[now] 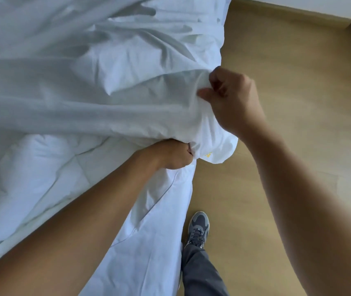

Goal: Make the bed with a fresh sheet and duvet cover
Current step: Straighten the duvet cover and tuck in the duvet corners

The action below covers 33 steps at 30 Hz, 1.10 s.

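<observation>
One grey shoe [198,227] on wooden floor [298,146] beside the duvet cover [106,92]

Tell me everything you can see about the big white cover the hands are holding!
The duvet cover is thin white cloth, soft-looking, full of long creases and folds. It lies spread wide, bunched up at the edge beside the wooden floor. The left hand grips it from below and the right hand pinches a fold above. A small yellow mark shows on the hanging corner. A puffy quilted duvet lies beneath it.
</observation>
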Motion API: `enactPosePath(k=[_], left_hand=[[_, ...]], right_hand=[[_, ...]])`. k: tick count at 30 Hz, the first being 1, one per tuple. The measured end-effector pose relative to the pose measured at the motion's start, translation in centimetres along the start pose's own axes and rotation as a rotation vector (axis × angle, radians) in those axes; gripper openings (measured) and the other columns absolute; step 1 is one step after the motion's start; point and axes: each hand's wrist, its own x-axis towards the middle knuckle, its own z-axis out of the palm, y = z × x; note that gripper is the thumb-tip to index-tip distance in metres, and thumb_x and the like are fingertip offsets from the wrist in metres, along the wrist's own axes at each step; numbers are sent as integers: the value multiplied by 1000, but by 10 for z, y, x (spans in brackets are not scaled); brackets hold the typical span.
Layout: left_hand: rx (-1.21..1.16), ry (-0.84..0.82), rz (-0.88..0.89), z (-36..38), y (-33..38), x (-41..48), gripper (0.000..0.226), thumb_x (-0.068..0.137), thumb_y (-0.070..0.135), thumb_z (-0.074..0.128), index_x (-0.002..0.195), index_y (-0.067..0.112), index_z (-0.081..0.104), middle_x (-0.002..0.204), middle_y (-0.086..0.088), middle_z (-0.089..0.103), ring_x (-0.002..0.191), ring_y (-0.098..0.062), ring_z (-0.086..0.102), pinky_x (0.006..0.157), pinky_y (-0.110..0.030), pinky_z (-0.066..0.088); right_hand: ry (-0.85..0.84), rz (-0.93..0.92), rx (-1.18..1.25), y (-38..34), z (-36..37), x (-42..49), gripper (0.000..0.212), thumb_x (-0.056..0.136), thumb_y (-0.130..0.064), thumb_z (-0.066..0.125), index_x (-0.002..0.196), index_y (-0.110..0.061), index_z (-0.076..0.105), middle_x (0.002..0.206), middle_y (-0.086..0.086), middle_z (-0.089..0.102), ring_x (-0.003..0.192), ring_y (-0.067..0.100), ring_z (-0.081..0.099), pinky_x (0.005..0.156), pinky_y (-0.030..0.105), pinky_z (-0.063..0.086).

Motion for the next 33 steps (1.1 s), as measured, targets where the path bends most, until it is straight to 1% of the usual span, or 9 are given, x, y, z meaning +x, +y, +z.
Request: enactPosePath(k=[3, 6, 9, 12, 19, 22, 27, 30, 33], left_hand=[[-145, -9, -25, -6, -4, -9, 37, 93, 11, 48, 57, 19, 43, 55, 13, 46, 62, -9, 45, 64, -14, 39], [-311, -30, 5, -12, -10, -22, 25, 89, 7, 61, 87, 31, 55, 84, 28, 55, 81, 8, 53, 75, -2, 39], [-559, -3, 2, -20, -13, -28, 23, 72, 7, 59, 76, 28, 52, 65, 25, 49, 60, 6, 45, 65, -12, 41], [-723, 1, -69, -24, -10, -28, 13, 58, 5, 50, 66, 15, 47, 57, 8, 40, 57, -6, 35, 57, -23, 33], [-844, 163, -212, -40, -6, -25, 16, 43, 1, 50, 45, 11, 62, 45, 5, 57, 44, -5, 53, 50, -14, 46], [-950, 310, -223, -58, -5, -28, 25, 44, 1, 50, 64, 11, 61, 52, 4, 60, 53, -8, 57, 53, -16, 48], [-1125, 508, -283, -76, 10, -50, 42, 57, -5, 56, 98, 0, 66, 95, -21, 66, 93, -32, 61, 89, -44, 52], [-813, 626, -358, -95, 28, -63, 20, 79, 12, 54, 91, 6, 69, 101, -11, 71, 96, -23, 62, 91, -41, 50], [-377, 1172, -452, -72, 60, -94, 12, 80, 22, 58, 88, 13, 62, 95, 2, 63, 91, -20, 60, 84, -34, 49]], right_hand=[[-203, 70, -100, 2, 28, 10, 20, 83, -14, 69, 78, -7, 51, 67, -5, 45, 65, 13, 37, 61, 29, 36], [-248, 94, -239, 16, 21, 18, 29, 83, -30, 77, 96, -14, 56, 90, -1, 57, 77, 20, 52, 68, 34, 45], [-486, 32, -155, 13, 5, 18, 51, 65, -65, 78, 104, -37, 61, 94, -13, 57, 76, 6, 56, 66, 21, 43], [-930, 89, -205, 15, 12, 9, 20, 78, -48, 80, 88, -35, 69, 83, -16, 63, 74, 4, 57, 69, 22, 45], [-461, -177, 18, -14, 47, 55, 8, 86, -20, 71, 80, -18, 67, 64, -18, 58, 62, -5, 52, 60, 10, 38], [-504, -189, -124, -23, 61, 74, 14, 90, -28, 71, 92, -14, 70, 87, -2, 66, 77, 10, 53, 80, 33, 48], [-806, -143, -195, -33, 24, 62, 75, 65, -83, 66, 119, -32, 61, 98, -11, 62, 87, 8, 59, 71, 25, 43], [-823, -162, -295, -31, 21, 50, 46, 84, -58, 70, 98, -14, 69, 85, 3, 68, 87, 26, 64, 66, 33, 41], [-867, -66, -143, -41, 7, 64, 35, 90, -48, 69, 86, -14, 65, 73, -3, 64, 70, 17, 61, 58, 30, 40]])
